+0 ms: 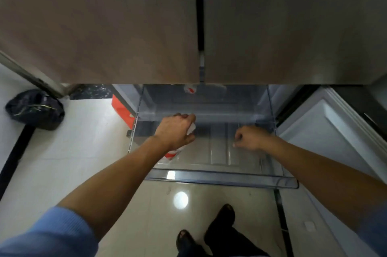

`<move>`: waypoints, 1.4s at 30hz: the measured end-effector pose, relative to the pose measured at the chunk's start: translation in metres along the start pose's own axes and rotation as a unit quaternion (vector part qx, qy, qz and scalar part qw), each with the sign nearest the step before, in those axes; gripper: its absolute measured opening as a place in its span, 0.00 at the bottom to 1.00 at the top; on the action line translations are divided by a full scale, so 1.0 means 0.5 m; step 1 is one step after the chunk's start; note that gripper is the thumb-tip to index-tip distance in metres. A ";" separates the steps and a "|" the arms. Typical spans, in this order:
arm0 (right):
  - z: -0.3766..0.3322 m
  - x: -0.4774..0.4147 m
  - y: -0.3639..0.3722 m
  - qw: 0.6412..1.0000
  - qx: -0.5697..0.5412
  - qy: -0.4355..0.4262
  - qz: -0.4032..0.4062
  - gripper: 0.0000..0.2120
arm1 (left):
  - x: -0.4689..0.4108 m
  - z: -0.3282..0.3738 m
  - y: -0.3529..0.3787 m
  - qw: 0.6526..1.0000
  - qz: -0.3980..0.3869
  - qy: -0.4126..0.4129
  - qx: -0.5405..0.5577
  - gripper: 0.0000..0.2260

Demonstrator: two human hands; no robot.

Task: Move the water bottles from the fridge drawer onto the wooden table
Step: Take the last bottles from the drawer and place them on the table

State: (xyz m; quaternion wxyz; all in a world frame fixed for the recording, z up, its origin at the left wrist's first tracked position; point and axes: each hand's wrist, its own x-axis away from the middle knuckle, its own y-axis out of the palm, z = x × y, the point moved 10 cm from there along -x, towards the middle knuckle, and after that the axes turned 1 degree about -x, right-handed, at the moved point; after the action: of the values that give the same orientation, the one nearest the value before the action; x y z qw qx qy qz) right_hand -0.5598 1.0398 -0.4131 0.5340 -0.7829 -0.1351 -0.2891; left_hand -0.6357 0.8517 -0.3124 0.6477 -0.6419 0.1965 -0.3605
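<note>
The clear plastic fridge drawer [222,179] is pulled out below the closed fridge doors. My left hand [174,131] reaches into its left side and grips a water bottle [173,155] with a red and white label; the bottle tilts, its lower end showing under my wrist. My right hand [250,137] is inside the drawer's right half, fingers curled, with nothing seen in them. A second bottle [190,89] with a red label lies at the back of the drawer, mostly hidden under the door edge.
A black bag [34,109] sits on the tiled floor at the left. An orange box [122,110] stands beside the drawer's left wall. A white open fridge door panel [326,131] is at the right. My shoes [222,225] are below the drawer front.
</note>
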 end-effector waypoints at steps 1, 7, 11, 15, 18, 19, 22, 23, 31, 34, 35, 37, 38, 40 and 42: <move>-0.011 -0.003 -0.009 1.000 0.011 -0.002 0.003 0.13 | 0.020 -0.016 -0.032 1.000 0.028 0.000 -0.011 0.18; -0.142 -0.004 -0.068 0.995 0.057 -0.034 0.070 0.14 | 0.181 -0.141 -0.145 0.987 0.131 -0.090 -0.009 0.11; -0.241 -0.013 -0.072 0.986 0.076 -0.052 0.142 0.19 | 0.259 -0.177 -0.142 0.974 0.176 -0.140 0.025 0.14; -0.297 -0.044 -0.090 0.967 0.109 -0.064 0.223 0.24 | 0.278 -0.184 -0.131 0.959 0.224 -0.165 0.050 0.13; -0.239 -0.106 -0.113 0.960 0.115 0.013 0.256 0.29 | 0.276 -0.194 -0.126 0.950 0.253 -0.176 0.048 0.13; -0.207 -0.132 -0.120 0.960 0.107 0.044 0.256 0.30 | 0.276 -0.198 -0.125 0.945 0.268 -0.179 0.051 0.13; -0.135 -0.188 -0.137 0.959 0.059 0.097 0.259 0.35 | 0.275 -0.214 -0.120 0.925 0.321 -0.189 0.079 0.13; -0.123 -0.202 -0.139 0.960 0.041 0.097 0.260 0.37 | 0.272 -0.220 -0.116 0.918 0.333 -0.194 0.088 0.13; -0.151 -0.161 -0.139 0.953 0.050 0.051 0.293 0.31 | 0.238 -0.240 -0.093 0.910 0.320 -0.229 0.131 0.17; -0.163 -0.109 -0.124 0.969 0.038 0.050 0.237 0.31 | 0.235 -0.239 -0.091 0.916 0.301 -0.229 0.133 0.16; -0.163 -0.092 -0.114 0.975 0.036 0.047 0.213 0.30 | 0.238 -0.235 -0.093 0.918 0.297 -0.226 0.133 0.16; -0.155 -0.059 -0.087 0.987 0.018 0.039 0.155 0.29 | 0.244 -0.232 -0.096 0.921 0.289 -0.223 0.139 0.16; -0.150 -0.040 -0.070 0.992 0.019 0.041 0.119 0.30 | 0.246 -0.231 -0.097 0.921 0.286 -0.221 0.143 0.15; -0.141 -0.005 -0.040 0.995 0.074 0.048 0.049 0.32 | 0.249 -0.226 -0.099 0.925 0.283 -0.214 0.139 0.14; -0.132 0.024 -0.014 0.986 0.153 0.065 -0.012 0.34 | 0.250 -0.222 -0.099 0.928 0.280 -0.210 0.130 0.13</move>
State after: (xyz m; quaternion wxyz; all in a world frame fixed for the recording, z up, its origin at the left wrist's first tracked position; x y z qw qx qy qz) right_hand -0.5744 0.9811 -0.3832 0.6516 -0.6700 -0.1520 -0.3216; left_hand -0.6433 0.6896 -0.2492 0.8263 -0.5321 0.1793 -0.0437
